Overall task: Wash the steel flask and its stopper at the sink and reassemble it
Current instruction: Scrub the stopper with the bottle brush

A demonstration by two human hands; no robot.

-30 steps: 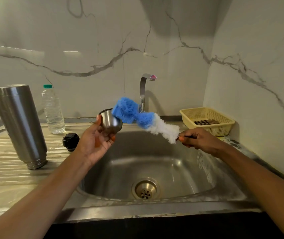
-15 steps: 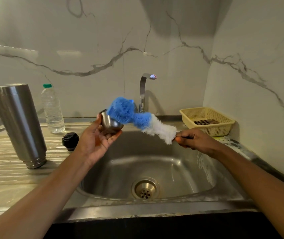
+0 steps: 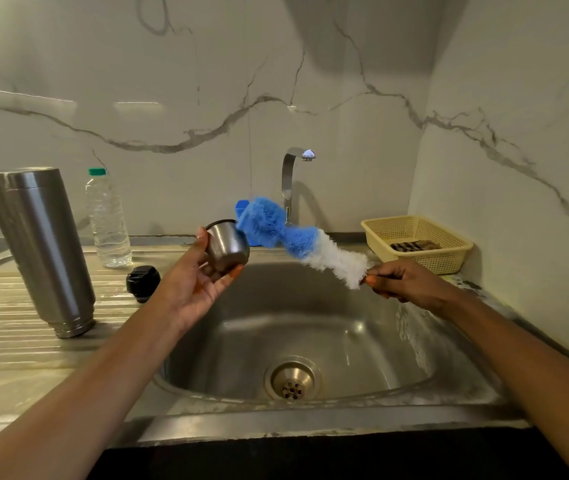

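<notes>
Holding steel cup (image 3: 226,244) in left hand (image 3: 196,286), right hand (image 3: 401,280) gripping brush (image 3: 292,238).

Flask (image 3: 39,247) at left on counter (image 3: 6,341), bottle (image 3: 108,220) behind it, stopper (image 3: 143,284) between flask and sink (image 3: 362,341); tap (image 3: 290,181) far side, basket (image 3: 442,261) far right; cup (image 3: 226,245) and brush (image 3: 297,240) above sink.

I log the brush (image 3: 297,242): blue head, white base. Flask (image 3: 41,251), cup (image 3: 227,245): silver steel. Stopper (image 3: 143,284): black. Bottle (image 3: 108,223): clear, green cap. Basket (image 3: 449,263): pale yellow lattice.
</notes>
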